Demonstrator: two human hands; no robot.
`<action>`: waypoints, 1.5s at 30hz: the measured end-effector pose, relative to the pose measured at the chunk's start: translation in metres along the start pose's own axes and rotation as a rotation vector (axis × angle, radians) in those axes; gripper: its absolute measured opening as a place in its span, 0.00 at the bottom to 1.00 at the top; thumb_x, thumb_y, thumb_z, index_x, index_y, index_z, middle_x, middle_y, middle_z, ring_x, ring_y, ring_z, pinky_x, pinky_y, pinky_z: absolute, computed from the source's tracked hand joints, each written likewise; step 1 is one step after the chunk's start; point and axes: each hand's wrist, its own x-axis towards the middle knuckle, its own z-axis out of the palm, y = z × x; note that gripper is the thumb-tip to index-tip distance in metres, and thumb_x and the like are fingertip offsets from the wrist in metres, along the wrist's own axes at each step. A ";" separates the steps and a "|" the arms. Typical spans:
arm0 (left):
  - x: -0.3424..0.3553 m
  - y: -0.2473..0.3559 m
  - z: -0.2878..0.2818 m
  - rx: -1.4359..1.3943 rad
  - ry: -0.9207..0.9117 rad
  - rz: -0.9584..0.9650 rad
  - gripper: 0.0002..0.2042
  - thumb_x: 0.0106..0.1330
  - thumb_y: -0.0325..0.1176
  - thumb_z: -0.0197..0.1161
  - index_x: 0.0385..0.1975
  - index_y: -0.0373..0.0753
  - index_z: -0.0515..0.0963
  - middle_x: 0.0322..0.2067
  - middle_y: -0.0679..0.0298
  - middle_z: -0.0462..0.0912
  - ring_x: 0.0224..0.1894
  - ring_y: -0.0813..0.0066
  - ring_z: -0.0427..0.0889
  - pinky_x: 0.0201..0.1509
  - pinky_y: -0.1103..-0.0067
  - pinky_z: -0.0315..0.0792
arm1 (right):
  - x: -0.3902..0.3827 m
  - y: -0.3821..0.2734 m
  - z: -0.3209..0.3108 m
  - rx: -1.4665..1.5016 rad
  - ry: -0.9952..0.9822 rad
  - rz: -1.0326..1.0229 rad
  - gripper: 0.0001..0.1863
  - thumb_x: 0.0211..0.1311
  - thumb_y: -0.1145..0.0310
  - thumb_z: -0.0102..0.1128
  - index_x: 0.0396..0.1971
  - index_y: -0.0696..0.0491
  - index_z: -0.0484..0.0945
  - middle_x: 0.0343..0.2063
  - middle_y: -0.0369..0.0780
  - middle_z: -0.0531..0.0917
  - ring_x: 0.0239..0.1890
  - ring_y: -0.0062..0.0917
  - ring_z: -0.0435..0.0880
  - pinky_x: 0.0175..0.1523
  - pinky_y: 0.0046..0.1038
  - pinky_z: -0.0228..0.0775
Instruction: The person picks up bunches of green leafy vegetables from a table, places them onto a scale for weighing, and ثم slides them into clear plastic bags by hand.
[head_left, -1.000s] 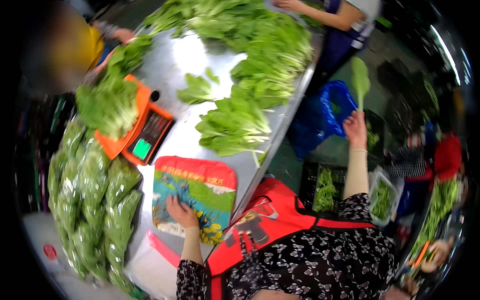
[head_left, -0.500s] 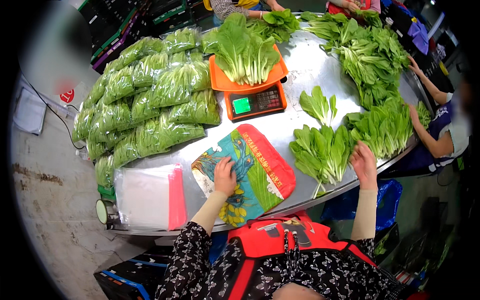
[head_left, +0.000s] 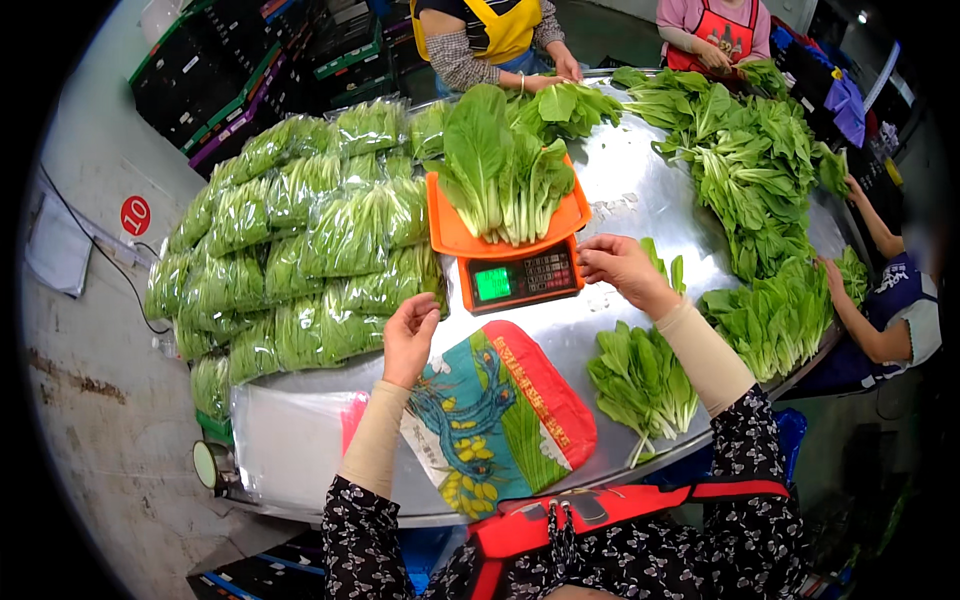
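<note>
My left hand (head_left: 408, 338) is raised beside the stack of bagged greens, its fingers loosely bent and apart, holding nothing. At the right side of the orange digital scale (head_left: 463, 285) hovers my right hand (head_left: 630, 274), with thumb and fingers apart and nothing between them; whether it touches the scale I cannot tell. A bunch of leafy greens (head_left: 500, 190) lies on the scale's orange tray (head_left: 447, 228), leaves pointing away from me. Below the scale, a colourful printed cloth (head_left: 510, 415) in red, green and blue lies on the metal table (head_left: 625, 205).
Bagged greens (head_left: 300, 220) are stacked at left, with clear plastic bags (head_left: 290, 440) in front. Loose greens lie in a bunch (head_left: 645, 385) at near right and a long heap (head_left: 750, 180) along the right edge. Other people work at the far side and at right.
My left hand has lifted off the printed cloth and moved forward. My right hand has left the loose greens and moved forward and left to the scale. The view has tilted up.
</note>
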 end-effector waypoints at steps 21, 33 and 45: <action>0.177 0.032 0.036 -0.205 -0.044 -0.392 0.41 0.60 0.42 0.68 0.64 0.26 0.49 0.28 0.71 0.64 0.27 0.85 0.63 0.28 0.83 0.63 | 0.119 0.009 -0.007 -0.441 0.253 -0.064 0.31 0.61 0.59 0.61 0.55 0.66 0.63 0.34 0.45 0.79 0.29 0.22 0.81 0.34 0.23 0.77; 0.210 0.050 0.085 -0.430 -0.233 -0.421 0.24 0.55 0.38 0.71 0.48 0.31 0.73 0.43 0.60 0.80 0.44 0.71 0.80 0.45 0.75 0.74 | 0.168 0.005 0.055 0.159 -0.126 -0.051 0.21 0.60 0.60 0.63 0.47 0.58 0.74 0.38 0.37 0.82 0.39 0.19 0.81 0.43 0.25 0.74; 0.152 0.017 0.059 -0.631 -0.152 0.015 0.19 0.59 0.44 0.66 0.45 0.38 0.76 0.40 0.63 0.81 0.47 0.68 0.77 0.53 0.73 0.69 | 0.128 0.008 0.051 -0.696 -0.044 -0.821 0.32 0.51 0.70 0.68 0.56 0.59 0.67 0.55 0.45 0.72 0.56 0.29 0.71 0.59 0.32 0.66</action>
